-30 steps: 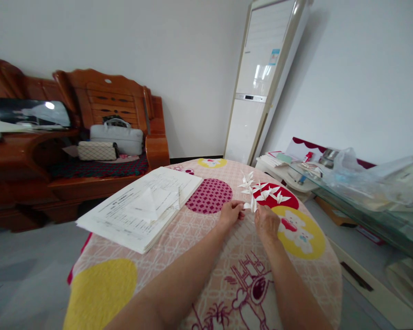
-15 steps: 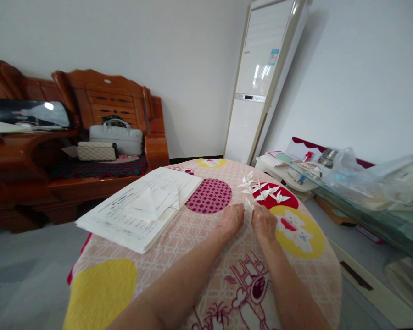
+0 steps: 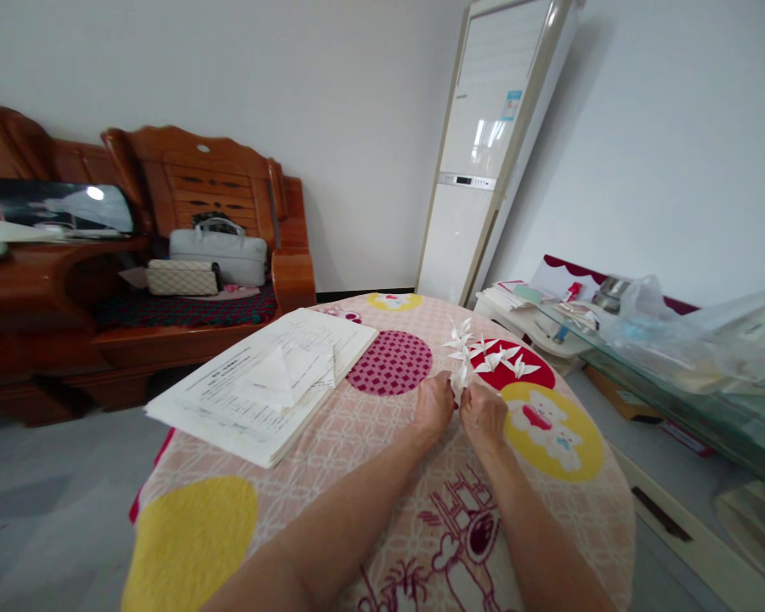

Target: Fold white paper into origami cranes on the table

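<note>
Between my two hands is a small white folded paper (image 3: 460, 376), which looks like a paper crane; its lower part is hidden by my fingers. My left hand (image 3: 434, 403) pinches it from the left, and my right hand (image 3: 483, 413) from the right, the two nearly touching. Just beyond them, several finished white paper cranes (image 3: 497, 358) lie in a group, partly on the red circle of the patterned tablecloth (image 3: 331, 476). To the left rests a stack of printed paper sheets (image 3: 210, 408), with folded white paper pieces (image 3: 286, 378) on top.
A glass-topped stand (image 3: 650, 382) holding a plastic bag (image 3: 643, 327) and papers stands close on the right. Behind the table rises a white floor-standing air conditioner (image 3: 465, 221). At the left is a wooden sofa (image 3: 229, 183) with a grey bag (image 3: 223, 255) on it.
My hands have come closer together, and the right has turned slightly inward. More of the folded paper shows above my fingers. The camera view has shifted a little.
</note>
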`<state>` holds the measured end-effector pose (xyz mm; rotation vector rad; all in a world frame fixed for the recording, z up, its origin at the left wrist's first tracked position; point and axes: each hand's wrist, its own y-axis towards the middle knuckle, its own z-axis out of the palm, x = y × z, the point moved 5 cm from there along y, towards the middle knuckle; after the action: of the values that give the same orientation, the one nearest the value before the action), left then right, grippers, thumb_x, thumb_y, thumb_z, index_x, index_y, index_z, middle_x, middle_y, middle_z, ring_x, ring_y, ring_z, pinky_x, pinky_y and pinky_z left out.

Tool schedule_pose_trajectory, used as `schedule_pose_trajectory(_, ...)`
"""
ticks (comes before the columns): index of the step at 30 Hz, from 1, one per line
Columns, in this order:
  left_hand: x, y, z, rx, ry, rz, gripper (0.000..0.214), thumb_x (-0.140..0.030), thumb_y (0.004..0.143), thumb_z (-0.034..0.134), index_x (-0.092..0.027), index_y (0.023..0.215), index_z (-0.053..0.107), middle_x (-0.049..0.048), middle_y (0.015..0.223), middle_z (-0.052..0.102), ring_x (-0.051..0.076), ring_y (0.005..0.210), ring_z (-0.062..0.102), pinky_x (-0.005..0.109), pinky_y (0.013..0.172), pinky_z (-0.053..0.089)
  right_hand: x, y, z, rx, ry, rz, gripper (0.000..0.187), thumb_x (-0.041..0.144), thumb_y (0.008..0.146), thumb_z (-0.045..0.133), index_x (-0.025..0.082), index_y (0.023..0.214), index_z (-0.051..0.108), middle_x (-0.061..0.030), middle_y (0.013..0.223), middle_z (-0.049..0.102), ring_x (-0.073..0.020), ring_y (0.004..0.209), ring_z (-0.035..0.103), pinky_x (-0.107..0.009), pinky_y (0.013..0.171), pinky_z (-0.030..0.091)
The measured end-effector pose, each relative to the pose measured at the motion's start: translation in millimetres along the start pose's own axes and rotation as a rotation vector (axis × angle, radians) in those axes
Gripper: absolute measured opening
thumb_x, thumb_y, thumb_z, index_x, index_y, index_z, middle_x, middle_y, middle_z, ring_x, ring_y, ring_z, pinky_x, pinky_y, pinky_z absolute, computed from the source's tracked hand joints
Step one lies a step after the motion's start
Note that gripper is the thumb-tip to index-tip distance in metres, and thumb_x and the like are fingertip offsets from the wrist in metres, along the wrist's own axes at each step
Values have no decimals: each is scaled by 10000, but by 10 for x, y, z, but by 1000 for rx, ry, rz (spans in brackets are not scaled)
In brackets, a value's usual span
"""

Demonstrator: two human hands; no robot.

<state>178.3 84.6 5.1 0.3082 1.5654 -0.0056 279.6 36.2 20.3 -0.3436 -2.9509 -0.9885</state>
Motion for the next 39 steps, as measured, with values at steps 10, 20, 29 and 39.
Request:
schedule_pose_trajectory(10,-45,-35,-9,-74,253,102,146,-70,785,544,-189,774,628,10,572,500,149,589,501,222,608,346,-5,31,-12,-8,44,55,263,139,829,478,155,600,605,-61,558,589,-145,518,452,-295,548,200)
schedule_pose_trajectory(20,-25,-22,31,37,431,119,222,-98,843,432,-139,759,634,44,619,583,155,611,534,254,637,364,-47,34,32,3,26,27,256,148,837,498,151,616,627,-49,557,594,-135,528,464,-283,550,207)
schedule_pose_trajectory(29,94,13,6,89,258,24,220,-115,771,540,-155,934,682,66,725,652,189,740,620,281,754,444,-156,-16,-13,-93,-27,-59,256,227,920,468,134,759,644,-77,691,639,-157,599,529,-278,568,256)
schedule_pose_trajectory(39,175,119,-109,57,-351,-305,450,-398,942,299,-77,1118,560,118,827,657,154,657,663,277,631,551,-170,-3,-128,-236,-49,-158,275,216,946,438,126,823,667,-67,667,615,-162,600,510,-276,571,276)
